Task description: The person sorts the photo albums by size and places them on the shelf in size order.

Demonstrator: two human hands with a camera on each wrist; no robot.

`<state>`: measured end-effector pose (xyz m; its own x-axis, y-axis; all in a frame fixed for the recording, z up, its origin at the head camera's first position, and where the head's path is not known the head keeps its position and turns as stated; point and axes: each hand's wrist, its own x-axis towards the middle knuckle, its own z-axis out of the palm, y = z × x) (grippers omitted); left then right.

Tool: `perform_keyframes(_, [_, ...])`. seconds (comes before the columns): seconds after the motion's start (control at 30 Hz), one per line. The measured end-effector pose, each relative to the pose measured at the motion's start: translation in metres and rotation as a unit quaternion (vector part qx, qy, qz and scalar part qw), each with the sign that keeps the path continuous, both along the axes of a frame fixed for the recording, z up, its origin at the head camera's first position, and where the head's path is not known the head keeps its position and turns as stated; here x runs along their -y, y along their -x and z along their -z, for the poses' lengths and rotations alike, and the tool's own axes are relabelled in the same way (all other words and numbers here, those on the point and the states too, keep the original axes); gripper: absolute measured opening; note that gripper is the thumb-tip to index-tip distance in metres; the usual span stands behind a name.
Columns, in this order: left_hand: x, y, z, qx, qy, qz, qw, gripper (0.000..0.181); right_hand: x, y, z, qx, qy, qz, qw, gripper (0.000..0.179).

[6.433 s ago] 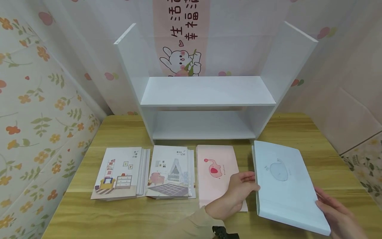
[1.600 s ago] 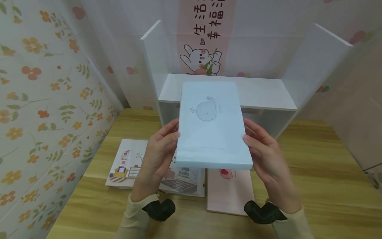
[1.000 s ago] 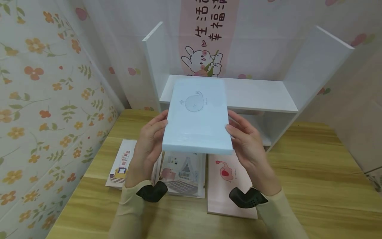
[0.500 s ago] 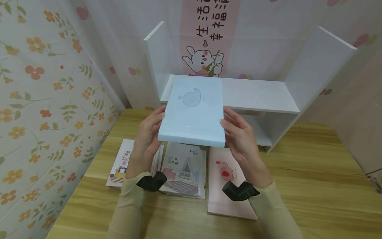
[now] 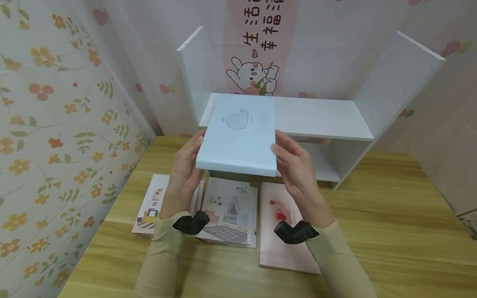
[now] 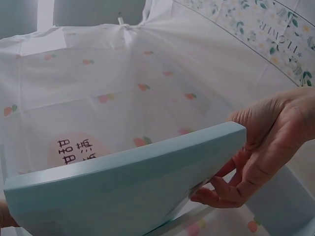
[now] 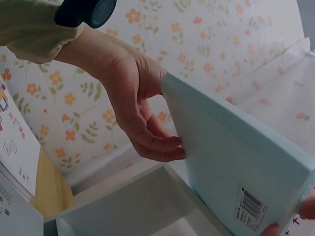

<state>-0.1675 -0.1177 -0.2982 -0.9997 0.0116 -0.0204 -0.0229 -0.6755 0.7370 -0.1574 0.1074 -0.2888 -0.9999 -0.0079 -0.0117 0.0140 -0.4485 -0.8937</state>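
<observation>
The left hand [image 5: 185, 163] holds the left edge of the blue book [image 5: 238, 142], the right hand [image 5: 297, 165] its right edge, so it hangs between them above the table [image 5: 395, 215], just before the shelf [image 5: 324, 118]. I can't tell whether its far end overlaps the upper board. Its underside bears a barcode label [image 7: 250, 206], the small print too fine to read; behind the shelf, the pink banner [image 5: 257, 78] shows 生活, then 幸福. The book's long axis runs toward the shelf, the cover's whale [image 5: 237, 121] tail-end shelfward.
</observation>
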Motion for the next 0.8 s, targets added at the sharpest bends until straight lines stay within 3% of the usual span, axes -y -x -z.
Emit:
perform_keyframes(0.13, [-0.001, 0.001, 0.003, -0.013, -0.007, -0.004, 0.9999, 0.036, -0.002, -0.001, 0.006, -0.048, -0.005, -0.016, 0.9987, 0.049])
perform_keyframes(0.3, [-0.001, 0.002, 0.011, -0.056, -0.062, 0.007, 0.9965, 0.034, -0.005, -0.004, 0.015, -0.126, -0.038, -0.039, 0.9906, 0.053])
perform_keyframes(0.57, [0.002, 0.004, 0.026, -0.133, -0.146, 0.066, 0.9781, 0.065, -0.001, -0.007, 0.02, -0.188, -0.091, -0.056, 0.9763, 0.073])
perform_keyframes(0.8, [0.003, 0.008, 0.033, -0.172, -0.104, 0.061, 0.9777, 0.067, 0.001, -0.004, 0.021, -0.208, -0.114, -0.029, 0.9711, 0.07])
